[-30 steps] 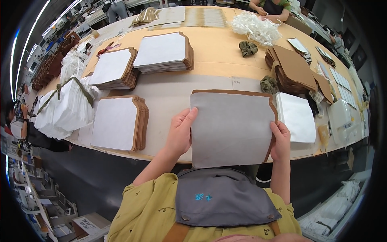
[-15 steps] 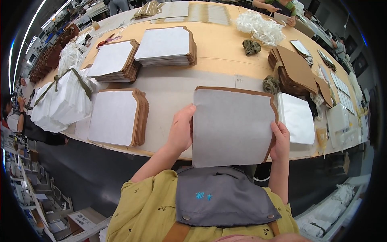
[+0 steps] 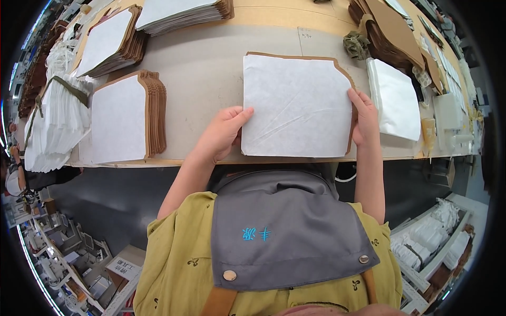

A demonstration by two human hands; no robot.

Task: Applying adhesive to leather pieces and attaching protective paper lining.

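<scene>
A brown panel faced with a white sheet (image 3: 295,105) lies nearly flat over the near edge of the table, between my two hands. Diagonal creases run across the white face, and a strip of brown shows along its far and right edges. My left hand (image 3: 224,129) is closed on the left edge, thumb on top and fingers mostly hidden beneath. At the right edge my right hand (image 3: 365,117) pinches the panel, its thumb near the cut-in corner. A stack of similar white-topped brown panels (image 3: 120,120) rests left of my left hand. Close by my right hand is a pile of white sheets (image 3: 395,100).
Farther left stand two more panel stacks (image 3: 108,39) (image 3: 179,13). A tied white bundle (image 3: 58,121) sits at the left end. Brown pieces (image 3: 392,37) are piled at the far right, beside a crumpled olive strip (image 3: 356,45). The table's front edge (image 3: 195,163) runs before me.
My view has tilted downward. The panel, earlier raised toward me and overhanging the table edge, is now flatter and over the tabletop, with creases showing. Both hands have kept hold of it.
</scene>
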